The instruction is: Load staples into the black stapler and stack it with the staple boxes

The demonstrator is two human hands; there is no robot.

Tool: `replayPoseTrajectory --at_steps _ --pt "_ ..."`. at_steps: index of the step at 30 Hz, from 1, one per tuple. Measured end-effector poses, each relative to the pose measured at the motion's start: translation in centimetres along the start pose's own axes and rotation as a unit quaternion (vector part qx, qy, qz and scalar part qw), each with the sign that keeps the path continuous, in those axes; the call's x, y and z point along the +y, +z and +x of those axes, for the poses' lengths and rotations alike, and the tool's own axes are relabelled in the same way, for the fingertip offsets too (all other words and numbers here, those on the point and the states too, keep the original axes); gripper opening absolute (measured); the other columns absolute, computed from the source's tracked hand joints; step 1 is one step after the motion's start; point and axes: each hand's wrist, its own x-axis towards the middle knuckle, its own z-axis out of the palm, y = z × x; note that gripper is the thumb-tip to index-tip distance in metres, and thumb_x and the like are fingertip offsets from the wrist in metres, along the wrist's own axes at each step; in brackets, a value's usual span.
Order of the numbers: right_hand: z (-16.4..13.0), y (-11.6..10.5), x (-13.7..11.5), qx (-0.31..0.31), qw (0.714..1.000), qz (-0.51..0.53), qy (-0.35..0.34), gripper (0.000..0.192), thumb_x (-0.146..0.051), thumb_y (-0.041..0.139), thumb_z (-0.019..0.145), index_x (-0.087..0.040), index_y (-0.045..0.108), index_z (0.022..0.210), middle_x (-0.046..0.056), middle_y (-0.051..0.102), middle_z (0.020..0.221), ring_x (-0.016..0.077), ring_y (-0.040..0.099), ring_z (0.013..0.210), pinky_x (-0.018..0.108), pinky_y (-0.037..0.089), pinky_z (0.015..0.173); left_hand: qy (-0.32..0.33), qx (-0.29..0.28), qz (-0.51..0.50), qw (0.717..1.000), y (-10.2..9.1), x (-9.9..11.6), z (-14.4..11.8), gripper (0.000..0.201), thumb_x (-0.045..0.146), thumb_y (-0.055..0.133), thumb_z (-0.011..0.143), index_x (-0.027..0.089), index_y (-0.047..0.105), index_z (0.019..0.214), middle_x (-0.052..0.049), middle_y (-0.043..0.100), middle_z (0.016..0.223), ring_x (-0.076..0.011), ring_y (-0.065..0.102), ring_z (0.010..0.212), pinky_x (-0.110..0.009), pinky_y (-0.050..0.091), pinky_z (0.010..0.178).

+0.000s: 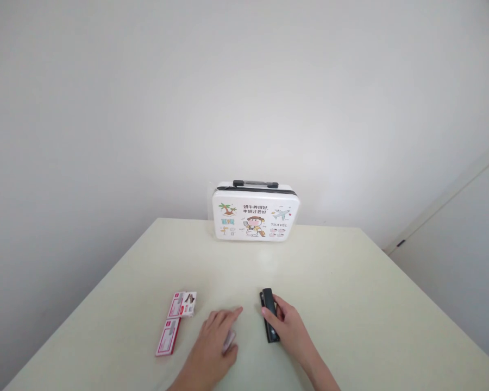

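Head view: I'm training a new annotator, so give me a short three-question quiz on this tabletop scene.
1. True or false: the right hand rests on the black stapler.
2. Which lies nearest the left hand? A) small suitcase B) red-and-white staple boxes C) wall
3. Fill in: the suitcase stands upright at the table's ____ edge, against the wall.

Key: 1 true, its fingers curl over the stapler's side. 2 B, the boxes lie just beside that hand, apart from it. 3 far.
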Motion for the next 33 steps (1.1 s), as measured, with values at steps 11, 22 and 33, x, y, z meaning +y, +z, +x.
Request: replayPoseTrajectory --at_steps 11,22,33 --pt "-4.2 2.6 -0.4 -0.001 0.983 0.164 0.084 0.078 -0.073 0.059 0.086 -0.016 0.058 0.140 -0.008 0.039 0.061 0.0097 0.037 0.043 0.023 0.030 0.038 -0.042 -0.078 -0.051 0.995 -2.3 -3.4 -2.7 0.083 0.007 0.052 0.071 0.036 0.049 0.148 -0.004 0.054 0.141 -0.0216 0.054 0.132 -0.037 0.038 0.117" --pt "-3.6 3.4 0.2 -0.021 0.982 0.178 0.051 0.073 -0.068 0.060 0.089 -0.016 0.058 0.140 -0.008 0.040 0.063 0.0097 0.037 0.049 0.023 0.030 0.044 0.010 -0.012 -0.053 0.998 1.3 1.6 0.8 0.068 0.014 0.064 0.065 0.029 0.060 0.132 -0.003 0.067 0.123 -0.0225 0.063 0.112 -0.030 0.048 0.101" --pt "-3.3 3.0 0.6 -0.020 0.990 0.141 0.025 0.071 -0.068 0.060 0.089 -0.015 0.062 0.136 -0.007 0.036 0.066 0.0135 0.035 0.061 0.026 0.029 0.056 0.010 0.046 -0.018 0.999 3.7 0.0 -0.6 0.079 0.024 0.075 0.069 0.028 0.053 0.145 -0.007 0.066 0.134 -0.0309 0.061 0.121 -0.049 0.046 0.112"
